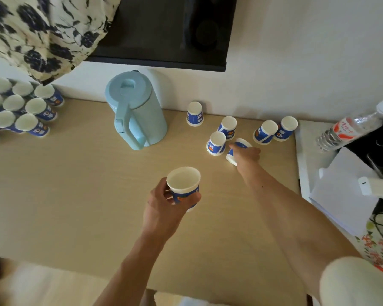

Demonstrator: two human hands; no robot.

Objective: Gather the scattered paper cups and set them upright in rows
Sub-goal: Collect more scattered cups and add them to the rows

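Observation:
My left hand (164, 206) grips an upright blue-and-white paper cup (183, 184) above the middle of the wooden table (75, 184). My right hand (247, 154) reaches far right and grips a tilted cup (231, 156) lying among the scattered ones. Around it stand several upside-down cups: one by the wall (195, 113), two close to my fingers (228, 127) (216, 143), and a pair farther right (266, 131) (286, 128). At the far left, several upright cups (30, 107) stand in rows.
A light blue kettle (135, 109) stands between the rows and the scattered cups. A plastic water bottle (352, 127), white papers (345, 191), a charger and cables crowd the right edge. A dark screen (164, 29) hangs on the wall; patterned fabric (42, 29) hangs over the cup rows.

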